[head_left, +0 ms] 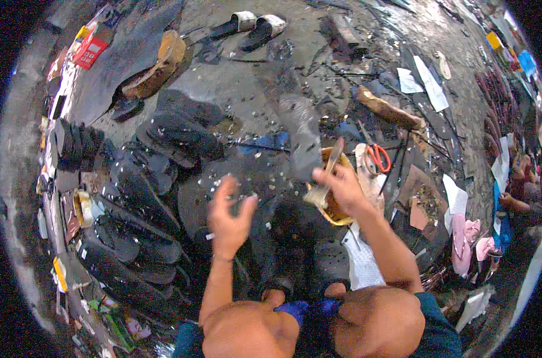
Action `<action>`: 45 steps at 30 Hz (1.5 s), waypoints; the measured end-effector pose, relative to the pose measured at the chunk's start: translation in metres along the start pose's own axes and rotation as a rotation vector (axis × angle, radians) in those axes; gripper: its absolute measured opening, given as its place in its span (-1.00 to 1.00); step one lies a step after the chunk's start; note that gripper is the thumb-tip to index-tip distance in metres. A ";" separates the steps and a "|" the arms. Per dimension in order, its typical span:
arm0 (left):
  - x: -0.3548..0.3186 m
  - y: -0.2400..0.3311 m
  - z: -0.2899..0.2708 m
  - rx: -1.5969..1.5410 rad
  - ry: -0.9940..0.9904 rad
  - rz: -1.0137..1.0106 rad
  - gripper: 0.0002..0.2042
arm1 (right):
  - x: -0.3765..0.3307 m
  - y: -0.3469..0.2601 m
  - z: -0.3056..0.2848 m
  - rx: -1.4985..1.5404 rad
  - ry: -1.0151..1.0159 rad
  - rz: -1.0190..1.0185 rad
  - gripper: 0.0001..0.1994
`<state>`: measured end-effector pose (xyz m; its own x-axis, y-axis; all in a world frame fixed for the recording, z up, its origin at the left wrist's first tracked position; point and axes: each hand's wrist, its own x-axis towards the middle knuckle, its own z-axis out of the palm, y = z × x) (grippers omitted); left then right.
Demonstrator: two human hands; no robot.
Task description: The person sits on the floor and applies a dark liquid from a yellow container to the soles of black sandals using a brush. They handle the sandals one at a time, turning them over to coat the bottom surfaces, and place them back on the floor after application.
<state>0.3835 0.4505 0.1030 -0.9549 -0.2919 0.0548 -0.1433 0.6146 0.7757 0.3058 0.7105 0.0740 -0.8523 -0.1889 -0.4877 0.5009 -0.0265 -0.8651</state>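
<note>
My right hand [340, 186] is closed round a brush [336, 154]. Its thin handle points up past my fingers and its pale flat end sits lower left. Directly behind and below that hand is a yellow-rimmed tub [341, 221] with something brown inside. My left hand [230, 215] hangs in the air with fingers apart and nothing in it, over a dark round surface [193, 194] sprinkled with small pale scraps. A grey sole-shaped piece [300, 134] lies ahead, between my hands. Right of the tub are orange-handled scissors [378, 159].
Stacks of black soles [136, 238] crowd the left side, with more black soles [184, 122] ahead. A worn wooden block [157, 68] and a pair of sandals [262, 31] lie farther off. White paper [432, 83] and pink pieces [463, 241] are at right, near another person's hand [514, 201].
</note>
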 end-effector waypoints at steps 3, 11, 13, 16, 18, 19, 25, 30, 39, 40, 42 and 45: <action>-0.017 -0.055 -0.073 0.797 0.231 0.031 -0.38 | 0.063 -0.043 -0.043 -0.101 0.110 0.000 -0.69; -0.014 -0.080 -0.080 0.787 0.028 -0.349 -0.47 | 0.113 -0.071 -0.089 -0.245 0.271 -0.289 -0.64; -0.010 -0.065 -0.093 0.746 0.017 -0.238 -0.65 | 0.069 -0.043 -0.078 -0.388 0.182 -0.302 -0.70; 0.005 0.007 -0.101 0.553 0.295 0.037 -0.70 | 0.004 -0.006 -0.049 -0.800 0.295 -0.432 -0.74; 0.017 0.068 -0.115 0.509 0.346 0.199 -0.73 | -0.015 -0.001 -0.035 -0.937 0.249 -0.412 -0.74; 0.023 0.084 -0.096 0.434 0.239 0.230 -0.71 | -0.017 0.017 -0.048 -1.084 0.251 -0.448 -0.75; -0.022 0.049 -0.016 0.515 -0.275 0.423 -0.63 | -0.076 -0.026 -0.051 -0.976 0.293 -0.231 -0.63; -0.081 -0.020 0.031 0.285 -0.382 0.254 -0.21 | -0.116 -0.025 -0.068 -1.279 0.094 0.037 -0.70; -0.089 -0.041 0.065 0.033 -0.636 0.228 -0.34 | -0.132 -0.024 -0.059 -1.091 0.227 -0.023 -0.70; -0.081 -0.043 0.073 0.065 -0.687 0.324 -0.32 | -0.131 -0.022 -0.062 -1.121 0.133 0.036 -0.71; -0.067 -0.046 0.079 0.103 -0.812 0.422 -0.28 | -0.129 -0.019 -0.074 -1.176 -0.050 0.161 -0.73; -0.060 -0.043 0.086 0.116 -0.853 0.465 -0.30 | -0.122 -0.025 -0.065 -0.513 -0.032 -0.079 -0.75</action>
<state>0.4245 0.5041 0.0121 -0.7835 0.5981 -0.1686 0.3144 0.6156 0.7226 0.3870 0.7981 0.1478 -0.8754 -0.2356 -0.4221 0.2906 0.4413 -0.8490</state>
